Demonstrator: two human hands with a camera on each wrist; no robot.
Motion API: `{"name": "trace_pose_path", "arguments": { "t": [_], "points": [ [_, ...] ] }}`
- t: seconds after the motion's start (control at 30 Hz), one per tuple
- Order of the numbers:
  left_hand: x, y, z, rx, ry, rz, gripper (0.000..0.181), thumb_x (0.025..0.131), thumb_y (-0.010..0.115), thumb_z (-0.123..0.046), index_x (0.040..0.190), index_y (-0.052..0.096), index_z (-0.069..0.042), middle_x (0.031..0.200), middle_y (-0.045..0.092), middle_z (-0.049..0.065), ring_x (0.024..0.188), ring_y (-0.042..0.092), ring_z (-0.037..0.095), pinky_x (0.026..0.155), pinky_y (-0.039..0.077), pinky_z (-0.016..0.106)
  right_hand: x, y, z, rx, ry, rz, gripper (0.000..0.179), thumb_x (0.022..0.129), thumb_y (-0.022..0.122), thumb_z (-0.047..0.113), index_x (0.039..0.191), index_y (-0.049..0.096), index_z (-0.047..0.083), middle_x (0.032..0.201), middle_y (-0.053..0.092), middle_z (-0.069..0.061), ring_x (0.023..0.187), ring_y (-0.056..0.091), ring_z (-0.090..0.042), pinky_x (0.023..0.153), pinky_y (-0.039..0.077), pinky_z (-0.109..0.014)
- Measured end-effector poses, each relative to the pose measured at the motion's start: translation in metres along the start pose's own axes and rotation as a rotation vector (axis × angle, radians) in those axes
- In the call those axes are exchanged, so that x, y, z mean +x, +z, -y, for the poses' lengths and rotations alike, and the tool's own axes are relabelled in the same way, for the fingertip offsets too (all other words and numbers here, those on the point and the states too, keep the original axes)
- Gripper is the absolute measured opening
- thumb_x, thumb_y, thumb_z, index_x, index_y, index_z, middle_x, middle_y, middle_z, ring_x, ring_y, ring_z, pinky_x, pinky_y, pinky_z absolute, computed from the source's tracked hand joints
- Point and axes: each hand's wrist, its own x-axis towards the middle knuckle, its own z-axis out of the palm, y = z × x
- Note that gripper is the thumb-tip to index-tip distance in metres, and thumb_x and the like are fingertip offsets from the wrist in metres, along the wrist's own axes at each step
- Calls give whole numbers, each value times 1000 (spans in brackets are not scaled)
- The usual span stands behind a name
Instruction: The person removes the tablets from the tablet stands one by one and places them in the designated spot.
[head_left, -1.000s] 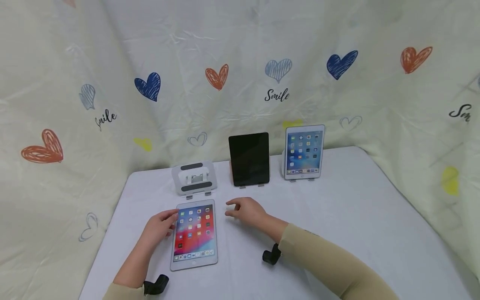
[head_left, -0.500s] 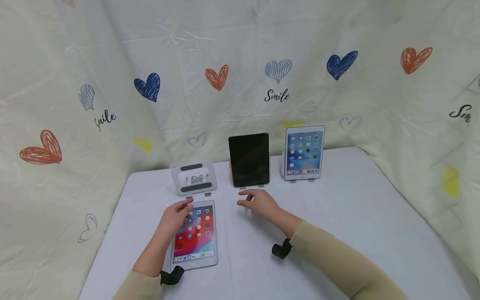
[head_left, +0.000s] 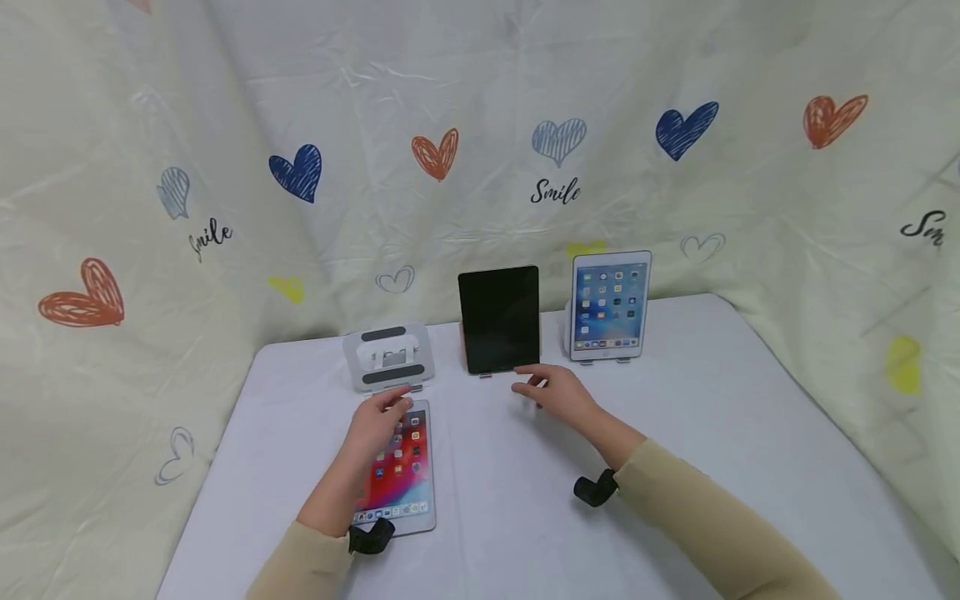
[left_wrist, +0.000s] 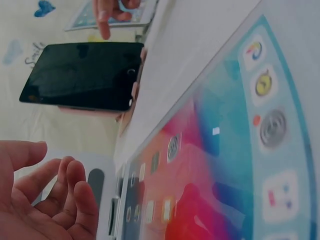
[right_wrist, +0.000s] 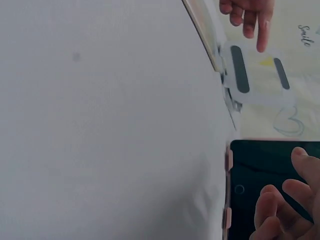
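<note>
A white tablet with a lit red and blue screen lies flat at the table's left. Over its upper part hovers my left hand, fingers loosely bent and holding nothing; it hides the tablet's left side. Just behind, a grey tablet stand with dark pads bears nothing. My right hand, also with nothing in it, is in front of the lower right corner of a black-screened tablet propped on a pinkish stand. In the right wrist view the right fingers overlap that dark screen; contact is not visible.
Right of the black tablet, another white tablet with a lit blue screen stands upright on a holder. A white cloth covers the table. Behind hangs a pale curtain printed with hearts. Both wrists carry black cameras.
My left hand has moved right and slightly forward, from the flat tablet's left edge to over its upper part. My right hand has shifted right and forward toward the black tablet. The tablets stay put.
</note>
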Motion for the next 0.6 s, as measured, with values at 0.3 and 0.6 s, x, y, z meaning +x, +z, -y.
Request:
{"name": "trace_pose_path", "arguments": {
  "t": [0.3, 0.6],
  "points": [
    [6, 17, -11, -29, 37, 8, 42, 97, 63, -35, 139, 59, -30, 126, 61, 5, 105, 63, 23, 87, 55, 41, -7, -30, -27, 39, 6, -35, 49, 93, 71, 33, 137, 61, 12, 100, 66, -7, 76, 64, -27, 63, 47, -32],
    [12, 29, -17, -61, 27, 34, 41, 98, 62, -33, 140, 58, -31, 124, 62, 4, 104, 64, 21, 89, 54, 39, -10, -48, -50, 58, 34, -82, 49, 94, 69, 32, 138, 60, 12, 105, 67, -9, 79, 63, -28, 64, 50, -32]
  ]
}}
